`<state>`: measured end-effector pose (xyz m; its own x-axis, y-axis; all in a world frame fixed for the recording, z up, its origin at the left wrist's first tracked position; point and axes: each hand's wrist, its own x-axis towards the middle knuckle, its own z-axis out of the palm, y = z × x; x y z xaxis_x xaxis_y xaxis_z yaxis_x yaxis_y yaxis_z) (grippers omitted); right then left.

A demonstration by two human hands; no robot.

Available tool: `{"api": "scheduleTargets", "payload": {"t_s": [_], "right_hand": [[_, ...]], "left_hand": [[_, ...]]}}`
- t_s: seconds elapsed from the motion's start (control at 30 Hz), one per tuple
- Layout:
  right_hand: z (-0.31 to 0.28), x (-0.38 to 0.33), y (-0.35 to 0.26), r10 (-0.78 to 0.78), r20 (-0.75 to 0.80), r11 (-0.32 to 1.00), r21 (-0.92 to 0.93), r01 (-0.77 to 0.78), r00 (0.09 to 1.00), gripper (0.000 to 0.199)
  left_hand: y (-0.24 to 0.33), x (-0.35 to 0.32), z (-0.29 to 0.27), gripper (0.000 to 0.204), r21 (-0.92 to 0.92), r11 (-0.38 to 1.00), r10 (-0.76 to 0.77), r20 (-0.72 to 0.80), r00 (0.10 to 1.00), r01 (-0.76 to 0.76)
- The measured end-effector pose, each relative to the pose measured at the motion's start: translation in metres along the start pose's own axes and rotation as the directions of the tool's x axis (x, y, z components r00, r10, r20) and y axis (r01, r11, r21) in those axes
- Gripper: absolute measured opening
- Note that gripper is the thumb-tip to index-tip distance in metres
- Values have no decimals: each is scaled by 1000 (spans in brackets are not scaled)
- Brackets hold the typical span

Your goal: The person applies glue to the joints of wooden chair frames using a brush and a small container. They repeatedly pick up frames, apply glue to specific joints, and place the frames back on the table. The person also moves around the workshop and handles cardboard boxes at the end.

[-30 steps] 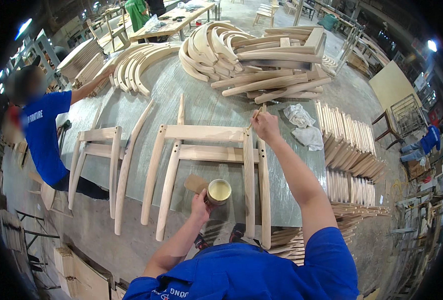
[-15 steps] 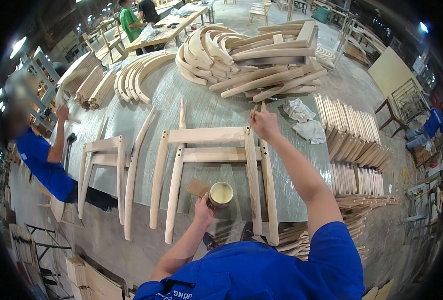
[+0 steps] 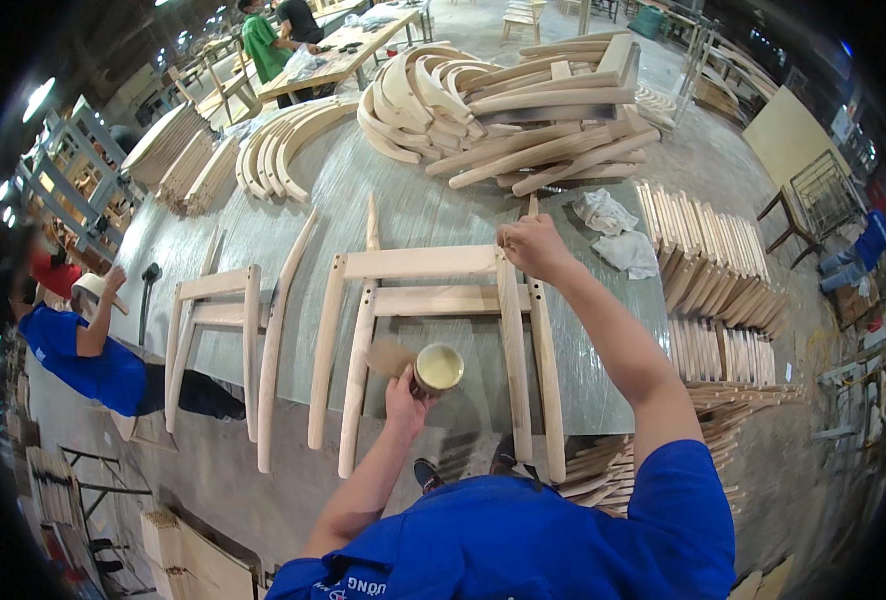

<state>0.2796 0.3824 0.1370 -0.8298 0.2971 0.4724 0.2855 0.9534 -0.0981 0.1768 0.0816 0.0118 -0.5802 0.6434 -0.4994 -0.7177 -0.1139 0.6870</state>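
Observation:
My left hand [image 3: 404, 402] grips a round cup [image 3: 439, 368] of pale yellow liquid near the table's front edge. A flat brown piece [image 3: 389, 357] sticks out beside the cup on the same hand's side. My right hand [image 3: 533, 248] is closed, fingers pinched, at the upper right corner of a pale wooden chair frame [image 3: 421, 262]. What those fingers pinch is hidden. The frame's legs point toward me, and dark holes show at its upper left corner. A second pair of joined legs [image 3: 221, 284] lies to the left.
Curved wooden parts [image 3: 418, 105] and long rails are heaped at the far side of the table [image 3: 333, 215]. White rags [image 3: 606, 215] lie right of my right hand. Stacked slats [image 3: 708, 240] stand at the right. A co-worker in blue [image 3: 83, 355] holds a curved wooden piece at the left.
My right hand has come slightly nearer, down onto the frame's corner. The cup in my left hand has tilted a little. The co-worker at left now holds up a curved wooden piece.

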Motion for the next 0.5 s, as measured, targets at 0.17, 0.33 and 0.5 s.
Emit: {"api": "scheduleTargets", "payload": {"t_s": [0.17,0.33,0.5], "right_hand": [[-63,-9,-69,268,-28,718,672,-180,963,12],[-59,-39,-85,332,54,701,654,-285,942,16],[-37,-63,-71,584,262,27,940,-341,769,13]], "left_hand": [[29,9,25,26,34,993,114,1,993,-114],[44,5,74,25,70,968,230,155,961,-243],[44,3,91,22,46,978,190,188,964,-202]]}}
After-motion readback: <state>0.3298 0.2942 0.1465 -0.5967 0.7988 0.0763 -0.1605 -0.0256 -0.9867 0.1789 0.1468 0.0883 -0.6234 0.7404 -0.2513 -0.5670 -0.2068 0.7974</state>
